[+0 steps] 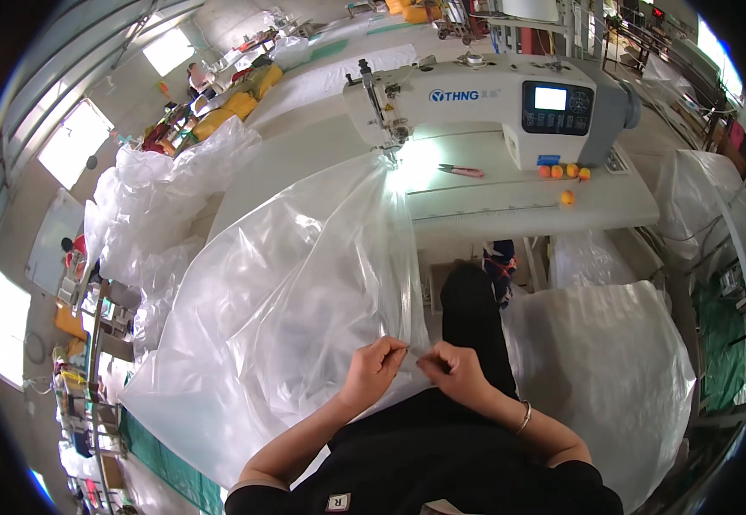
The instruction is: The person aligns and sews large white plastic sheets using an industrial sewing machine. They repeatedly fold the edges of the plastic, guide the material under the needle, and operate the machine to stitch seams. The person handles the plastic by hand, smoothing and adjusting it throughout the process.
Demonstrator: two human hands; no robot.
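Note:
A large sheet of clear plastic film (295, 283) drapes from the sewing machine (467, 94) down over my lap, its upper corner gathered under the lit needle area. My left hand (374, 372) is closed in a pinch on the film's right edge, near my lap. Close beside it, my right hand (459, 372) has its fingers curled together at the same edge; the bit of film between its fingertips is barely visible. A small gap separates the two hands. On the machine table (493, 210) lies a pair of pink-handled thread snips (463, 171).
Several small orange fruits (567, 197) sit on the table by the machine's base. More plastic film (600, 378) is stacked at my right, and a crumpled heap of film (145, 206) stands at the left. Another person (201, 79) is far off at the upper left.

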